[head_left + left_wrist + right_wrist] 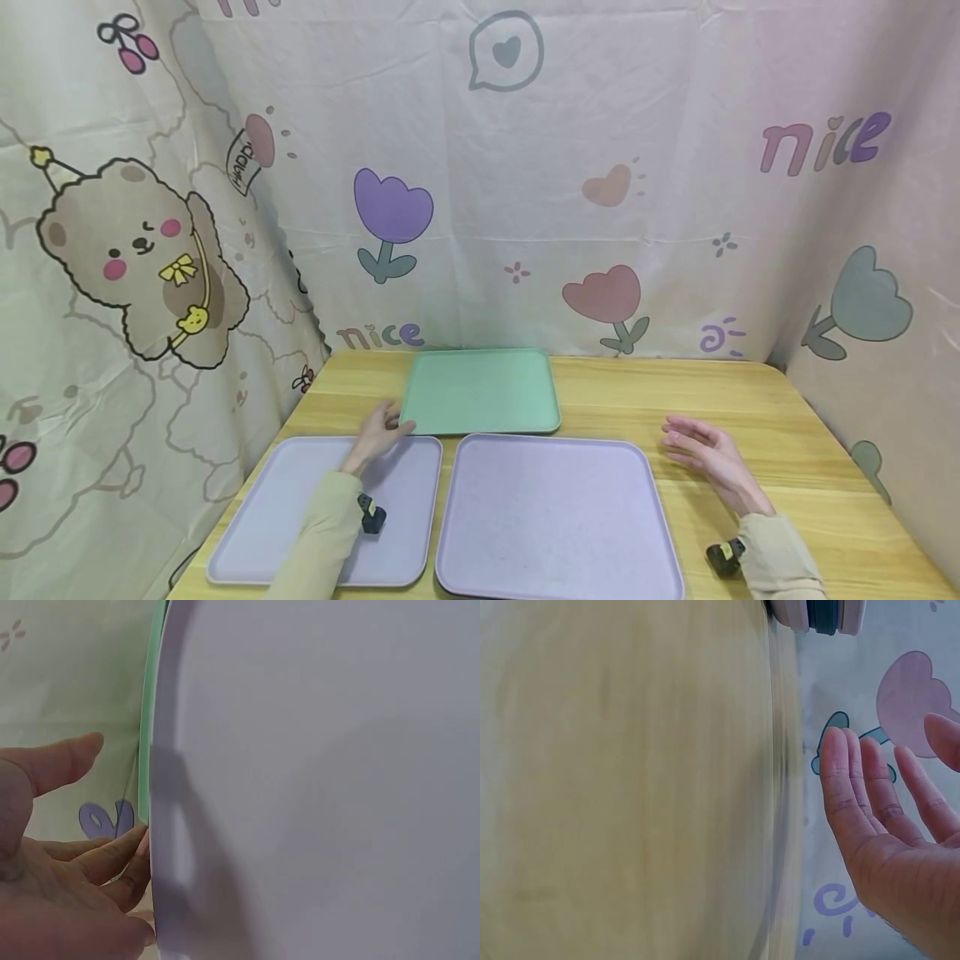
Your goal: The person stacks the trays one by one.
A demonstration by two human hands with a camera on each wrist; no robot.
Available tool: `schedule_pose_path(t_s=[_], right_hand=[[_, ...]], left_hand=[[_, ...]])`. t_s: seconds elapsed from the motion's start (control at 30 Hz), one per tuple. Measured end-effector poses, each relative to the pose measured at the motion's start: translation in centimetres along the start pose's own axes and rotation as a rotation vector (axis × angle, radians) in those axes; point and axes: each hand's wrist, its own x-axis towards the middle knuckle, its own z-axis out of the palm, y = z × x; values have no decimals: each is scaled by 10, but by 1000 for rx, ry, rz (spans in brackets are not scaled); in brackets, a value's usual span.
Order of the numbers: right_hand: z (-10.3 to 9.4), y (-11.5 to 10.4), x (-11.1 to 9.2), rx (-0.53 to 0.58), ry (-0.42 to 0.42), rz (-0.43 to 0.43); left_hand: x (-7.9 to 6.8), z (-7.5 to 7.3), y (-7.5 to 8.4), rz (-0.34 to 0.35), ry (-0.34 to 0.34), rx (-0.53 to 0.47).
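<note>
The left hand (379, 436), thumb spread wide, seems to be reaching for the green tray (483, 392) at twelve o'clock, calling next for a rim pinch; the right hand (708, 458), at three, is empty, fingers loose.

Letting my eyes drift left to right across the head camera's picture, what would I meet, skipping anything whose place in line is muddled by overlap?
Printed bear → left hand → green tray → right hand → grey-green printed tulip.

The trays (555, 517) look smooth, matt plastic, the tabletop (795, 446) wood-grained.
</note>
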Motion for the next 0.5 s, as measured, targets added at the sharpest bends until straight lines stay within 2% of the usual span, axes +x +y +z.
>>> schedule_pose_path(t_s=[0.27, 0.5], right_hand=[[1, -1, 0, -4, 6, 5], [3, -1, 0, -5, 0, 4]], left_hand=[[0, 17, 13, 49, -6, 12], [2, 29, 23, 58, -40, -6]])
